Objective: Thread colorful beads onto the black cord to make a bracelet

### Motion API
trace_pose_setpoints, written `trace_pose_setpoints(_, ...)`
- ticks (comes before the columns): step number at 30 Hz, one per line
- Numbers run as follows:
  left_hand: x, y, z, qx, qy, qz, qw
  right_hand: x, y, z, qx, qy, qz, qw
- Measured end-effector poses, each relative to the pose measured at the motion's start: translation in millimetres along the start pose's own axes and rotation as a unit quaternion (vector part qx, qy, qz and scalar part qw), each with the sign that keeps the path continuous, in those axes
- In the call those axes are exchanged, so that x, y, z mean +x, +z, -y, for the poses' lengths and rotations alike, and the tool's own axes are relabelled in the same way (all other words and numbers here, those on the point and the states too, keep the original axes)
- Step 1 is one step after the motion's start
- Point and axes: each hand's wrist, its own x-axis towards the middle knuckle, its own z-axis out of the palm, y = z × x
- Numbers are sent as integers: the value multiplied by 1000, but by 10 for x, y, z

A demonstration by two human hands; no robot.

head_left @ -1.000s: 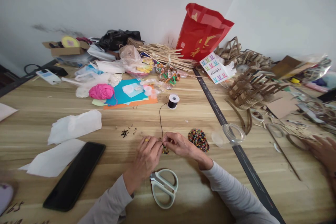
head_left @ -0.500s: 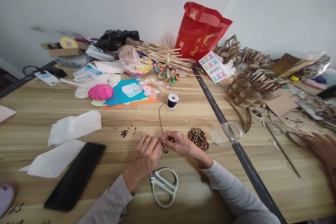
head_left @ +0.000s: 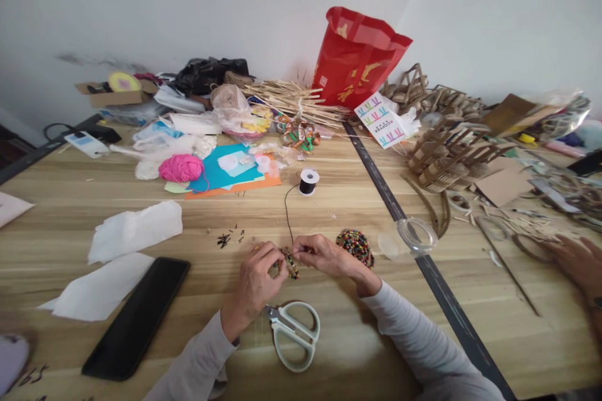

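Note:
Between my two hands is a small strand of multicoloured beads [head_left: 292, 265]. My left hand [head_left: 260, 276] is closed around its left side, thumb and fingers bent in on the beads. With a pinch, my right hand [head_left: 321, 255] grips the black cord [head_left: 288, 213] just above the beads. The cord runs back to a white spool [head_left: 309, 182] wound with black. Scissors with pale green handles [head_left: 294, 335] lie below my hands, their blades partly under my left wrist. A coil of multicoloured beads [head_left: 356, 247] rests beyond my right wrist.
Short black pieces [head_left: 224, 239] are scattered left of my hands. A black phone [head_left: 138, 319] and white paper [head_left: 134, 232] lie further left. A clear plastic coil [head_left: 417, 236] and small woven baskets [head_left: 444, 163] are at right. Another person's hand [head_left: 576, 260] rests at the right edge.
My left hand has turned and its fingers have opened slightly, so more of the bead strand shows. My right hand stays nearly in place, still pinching the cord.

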Motion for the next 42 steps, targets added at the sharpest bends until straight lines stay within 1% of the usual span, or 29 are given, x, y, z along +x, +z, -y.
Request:
trace_pose_setpoints(4,2,-14,25,-104,-33,24,994,1,1,13,-24,2,-16,1000)
trace_pose_setpoints(8,22,-49,17,-177,-65,49,981,-6,-4,3,-17,-7,-16,1000)
trace_pose_setpoints(13,39,-79,-5,-219,-130,74,964,-20,23,8,14,-38,-38,998)
trace_pose_setpoints(17,32,-75,19,-241,-157,89,953,-18,50,32,18,-56,-60,996)
trace_pose_setpoints(22,22,-55,63,-284,-190,92,935,5,113,30,33,-64,-64,995)
trace_pose_setpoints(25,17,-59,36,-266,-169,93,944,12,186,8,-14,-105,-88,990)
trace_pose_setpoints(28,1,-58,0,-224,-134,70,963,4,244,-1,-95,-167,-118,974)
trace_pose_setpoints(31,-22,-44,-16,-188,-114,43,975,-8,266,-6,-170,-202,-124,957)
trace_pose_setpoints(35,-44,-32,-31,-144,-84,6,986,-18,268,-21,-270,-216,-124,930)
trace_pose_setpoints(37,-54,-32,-42,-127,-65,0,990,-22,270,-20,-311,-216,-124,917)
trace_pose_setpoints(39,-66,-34,-50,-109,-46,0,993,-25,273,-10,-333,-217,-122,910)
trace_pose_setpoints(42,-86,-34,-56,-84,-25,0,996,-28,273,12,-329,-226,-118,909)
